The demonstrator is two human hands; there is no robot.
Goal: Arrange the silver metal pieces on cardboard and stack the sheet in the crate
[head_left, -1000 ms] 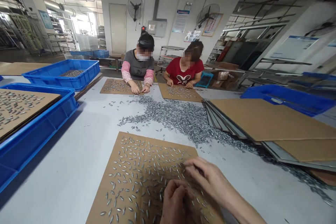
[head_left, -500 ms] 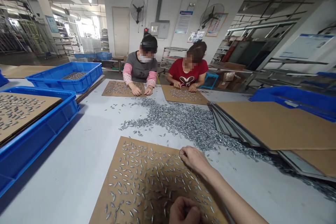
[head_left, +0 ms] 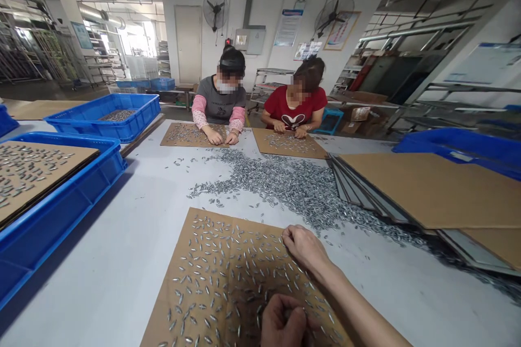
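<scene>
A brown cardboard sheet lies on the table in front of me, with many small silver spindle-shaped metal pieces spread across it. My right hand rests at the sheet's far right corner, fingertips pinched together; anything between them is hidden. Low over the near part of the sheet is my left hand, its fingers curled in and the thumb against them. What it holds, if anything, I cannot make out. Beyond the sheet spreads a big loose heap of the same pieces.
Blue crates stand on the left, the nearest with a loaded cardboard sheet. Stacked cardboard sheets and another blue crate are at right. Across the table, two people work over cardboard sheets.
The view has shifted slightly, so the table scene sits a little differently. Both my hands stay at nearly the same places over the sheet, fingers still closed.
</scene>
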